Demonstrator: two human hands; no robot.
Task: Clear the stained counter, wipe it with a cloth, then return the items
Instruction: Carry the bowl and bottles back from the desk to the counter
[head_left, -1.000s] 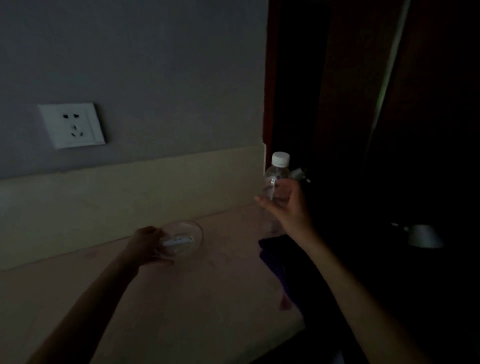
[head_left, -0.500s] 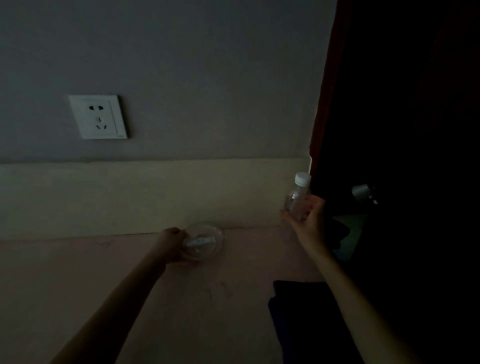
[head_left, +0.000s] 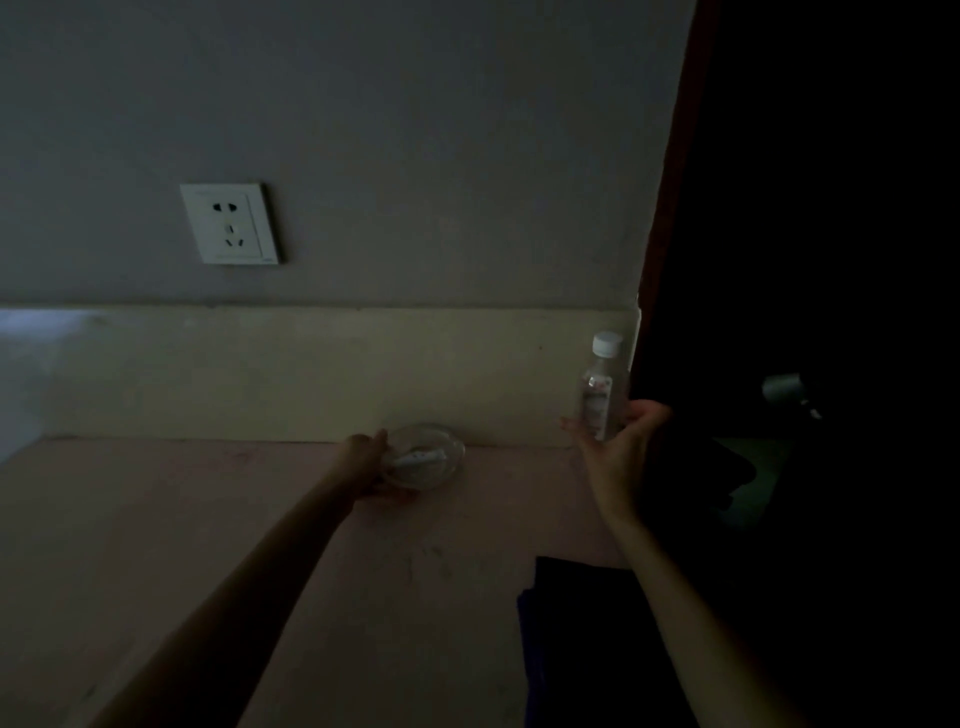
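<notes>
On the dim pinkish worktop (head_left: 260, 519), our left hand (head_left: 363, 460) grips a glass bowl (head_left: 428, 457) near the back edge; our right hand (head_left: 618, 447) holds a clear bottle (head_left: 600, 395) upright above the back right corner.

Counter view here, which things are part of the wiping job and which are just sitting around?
Part of the job:
- counter, pinkish, with faint marks
- glass dish, held by the left hand
- clear bottle, white cap, in the right hand
- dark cloth at the counter's right edge

Just there:
- wall socket
- grey object in the dark, unclear
</notes>
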